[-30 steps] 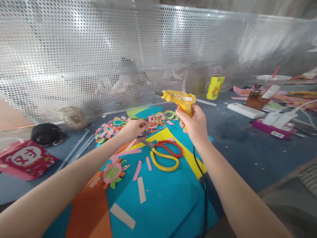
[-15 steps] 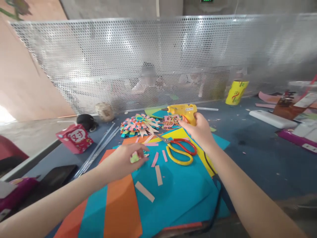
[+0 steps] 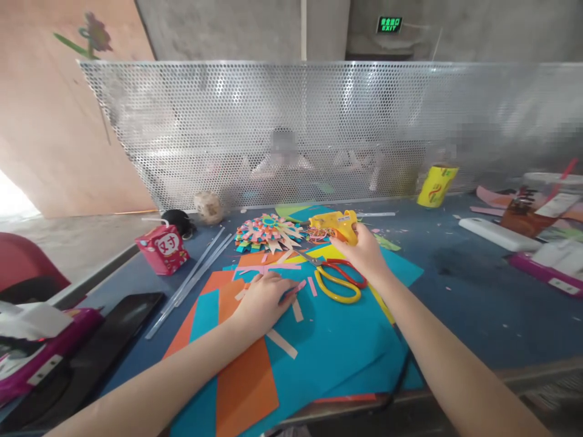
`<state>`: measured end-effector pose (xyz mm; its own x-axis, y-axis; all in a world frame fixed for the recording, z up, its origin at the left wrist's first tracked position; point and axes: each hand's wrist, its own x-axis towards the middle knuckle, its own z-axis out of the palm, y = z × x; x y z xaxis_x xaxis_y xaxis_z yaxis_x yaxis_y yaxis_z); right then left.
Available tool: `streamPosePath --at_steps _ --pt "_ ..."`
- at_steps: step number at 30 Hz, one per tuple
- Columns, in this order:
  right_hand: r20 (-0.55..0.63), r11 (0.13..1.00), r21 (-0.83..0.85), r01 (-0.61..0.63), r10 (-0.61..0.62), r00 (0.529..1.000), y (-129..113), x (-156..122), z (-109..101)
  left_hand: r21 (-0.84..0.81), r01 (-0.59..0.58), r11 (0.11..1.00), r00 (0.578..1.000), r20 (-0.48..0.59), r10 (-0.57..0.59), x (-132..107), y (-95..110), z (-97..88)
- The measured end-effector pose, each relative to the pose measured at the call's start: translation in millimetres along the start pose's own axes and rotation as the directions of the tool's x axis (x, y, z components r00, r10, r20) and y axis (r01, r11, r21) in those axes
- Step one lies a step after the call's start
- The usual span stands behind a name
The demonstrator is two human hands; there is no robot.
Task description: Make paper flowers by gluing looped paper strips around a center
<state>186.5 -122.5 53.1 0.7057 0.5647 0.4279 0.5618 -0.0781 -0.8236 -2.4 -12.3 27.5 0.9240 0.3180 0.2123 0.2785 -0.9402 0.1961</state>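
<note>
My right hand [image 3: 364,254] is closed around the handle of a yellow hot glue gun [image 3: 328,222], whose nozzle points left above a small heap of multicoloured bits. Low over the blue paper [image 3: 337,346], my left hand [image 3: 266,301] has its thumb and fingers pinched on a small pink paper strip [image 3: 299,287]. Scissors [image 3: 337,296] with one red and one yellow handle lie between my hands. Pale paper strips [image 3: 282,344] are scattered on the blue sheet. A fringed paper flower [image 3: 268,229] in several colours sits behind my left hand.
Clear glue sticks [image 3: 195,273] and a pink drink carton [image 3: 163,247] stand or lie to the left, near a black phone-like slab [image 3: 121,334]. A perforated metal screen [image 3: 204,121] closes off the back. A yellow can [image 3: 437,186] and a white power bank-like bar [image 3: 498,235] are at right.
My left hand has moved right and turned over, now pinching a pink strip; the green bit beneath it no longer shows. My right hand keeps hold of the glue gun. The view has tilted up.
</note>
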Motion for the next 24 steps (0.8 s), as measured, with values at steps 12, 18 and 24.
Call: streamPosePath --at_steps 12,18,24 --pt "0.051 0.995 -0.096 0.024 -0.02 0.999 4 -3 10 -0.333 0.085 0.939 0.991 -0.07 -0.115 5 -9 3.6" --pt "0.025 0.993 -0.117 0.011 -0.008 1.0 5 -5 12 -0.725 0.203 0.658 0.933 -0.062 -0.355 4 -9 -0.9" --pt "-0.005 0.993 -0.067 0.101 -0.101 0.995 -7 -16 19 -0.95 0.215 0.228 0.866 0.078 -0.495 3 -17 -3.6"
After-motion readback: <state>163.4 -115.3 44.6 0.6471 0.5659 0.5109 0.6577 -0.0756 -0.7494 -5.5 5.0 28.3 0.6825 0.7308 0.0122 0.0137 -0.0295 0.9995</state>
